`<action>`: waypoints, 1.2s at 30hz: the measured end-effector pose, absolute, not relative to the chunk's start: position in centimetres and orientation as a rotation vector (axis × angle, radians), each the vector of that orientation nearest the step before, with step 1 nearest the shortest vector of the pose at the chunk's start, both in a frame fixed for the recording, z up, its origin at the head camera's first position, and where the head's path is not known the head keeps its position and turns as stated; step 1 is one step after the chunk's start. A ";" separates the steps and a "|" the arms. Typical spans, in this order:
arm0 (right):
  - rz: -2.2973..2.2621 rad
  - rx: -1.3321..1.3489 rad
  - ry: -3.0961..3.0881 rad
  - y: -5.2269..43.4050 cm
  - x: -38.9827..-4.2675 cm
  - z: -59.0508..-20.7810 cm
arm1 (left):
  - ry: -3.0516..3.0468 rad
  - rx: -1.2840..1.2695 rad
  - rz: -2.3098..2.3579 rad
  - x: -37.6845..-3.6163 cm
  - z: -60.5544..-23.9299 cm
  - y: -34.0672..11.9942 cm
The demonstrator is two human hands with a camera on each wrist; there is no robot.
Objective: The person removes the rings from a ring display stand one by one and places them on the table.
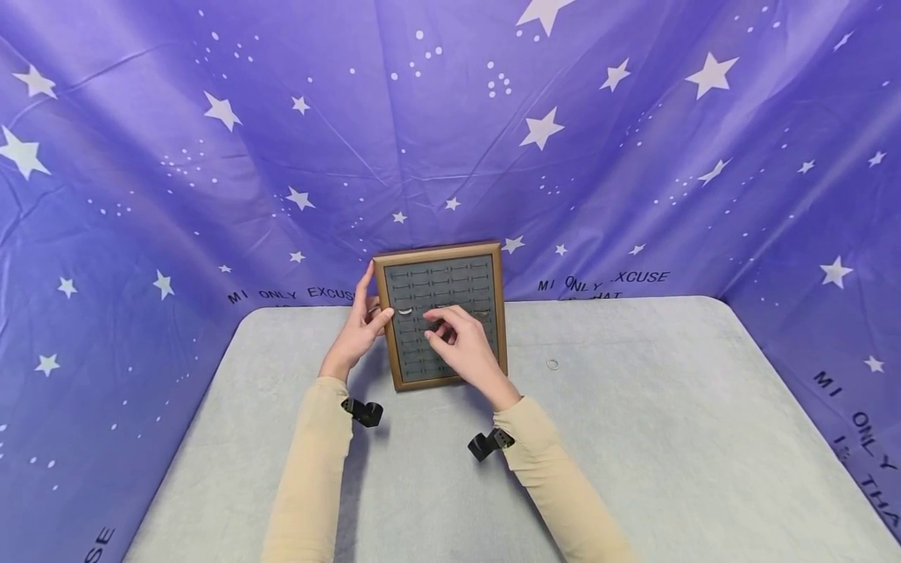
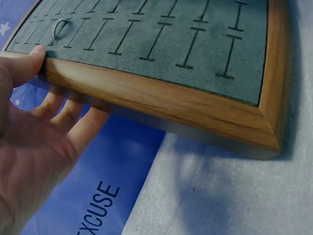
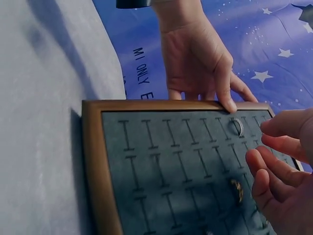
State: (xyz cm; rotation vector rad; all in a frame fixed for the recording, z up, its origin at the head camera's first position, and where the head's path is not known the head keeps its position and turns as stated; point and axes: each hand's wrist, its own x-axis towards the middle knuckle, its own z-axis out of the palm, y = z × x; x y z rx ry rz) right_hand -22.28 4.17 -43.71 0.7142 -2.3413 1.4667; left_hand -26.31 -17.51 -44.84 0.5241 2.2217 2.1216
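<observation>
A wood-framed ring display tray (image 1: 445, 383) with a grey slotted pad stands tilted up near the back of the table. My left hand (image 1: 357, 332) grips its left edge, thumb on the front of the frame and fingers behind, as the left wrist view also shows. Close to that thumb, a silver ring (image 2: 59, 30) sits in a slot. My right hand (image 1: 464, 344) hovers before the middle of the pad, fingers loosely bent, thumb and fingertips apart, nothing visible between them. Beneath it, a gold-coloured ring (image 3: 237, 191) sits in another slot. The right hand hides part of the pad.
On the pale cloth-covered table (image 1: 669, 438), a loose ring (image 1: 552, 364) lies to the right of the tray. A purple curtain (image 1: 450, 156) with white stars rises behind the table and along both sides. Black cameras are strapped at both wrists.
</observation>
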 end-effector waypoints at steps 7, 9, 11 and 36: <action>1.532 0.708 -2.394 2.7 -23.1 -42.7 | 2.247 0.499 2.113 -26.2 -44.7 -17.7; 1.515 0.696 -2.422 2.3 -23.3 -42.6 | 2.277 0.480 2.096 -26.1 -44.6 -17.7; 1.503 0.677 -2.447 2.0 -23.5 -42.6 | 2.288 0.461 2.083 -25.9 -44.2 -17.6; 1.318 0.480 -2.533 -0.1 -24.6 -42.6 | 2.120 0.469 2.214 -26.6 -45.2 -17.8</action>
